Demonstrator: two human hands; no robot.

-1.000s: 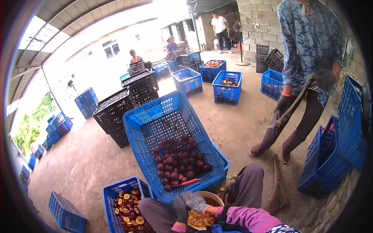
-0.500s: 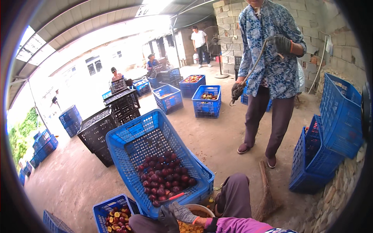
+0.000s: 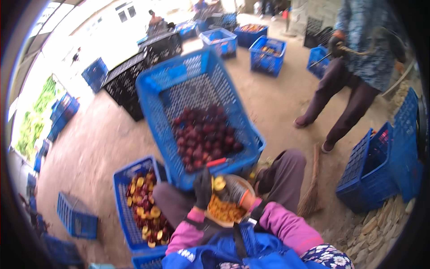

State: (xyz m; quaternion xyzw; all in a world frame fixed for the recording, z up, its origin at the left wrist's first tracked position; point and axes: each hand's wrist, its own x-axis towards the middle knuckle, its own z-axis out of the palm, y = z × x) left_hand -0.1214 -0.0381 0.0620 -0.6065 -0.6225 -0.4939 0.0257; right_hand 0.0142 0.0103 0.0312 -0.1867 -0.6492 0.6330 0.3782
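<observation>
My left hand (image 3: 203, 190), in a dark glove, is closed at the near end of a tilted blue crate (image 3: 150, 96); what it holds is hidden. My right hand (image 3: 237, 192), in a grey glove, is closed on a cut plum half (image 3: 219, 183) with its yellow flesh showing. Both hands are close together above a bowl (image 3: 248, 184) of orange-yellow pieces (image 3: 224, 210) between my legs. Whole dark-red plums (image 3: 204, 136) fill the lower part of the tilted crate. A red-handled tool (image 3: 216, 162) lies by them, its other end unclear.
At my left stands a blue crate (image 3: 120, 197) of cut plums (image 3: 142, 206). A broom (image 3: 312, 193) lies to my right, near stacked blue crates (image 3: 365, 179). Another person (image 3: 354, 76) stands ahead with a rope-like length in gloved hands. Black crates (image 3: 127, 83) stand beyond.
The view has tilted down, showing both my arms. My right hand has come up from the bowl with a cut plum half, close beside my left hand. The standing person's hands have shifted.
</observation>
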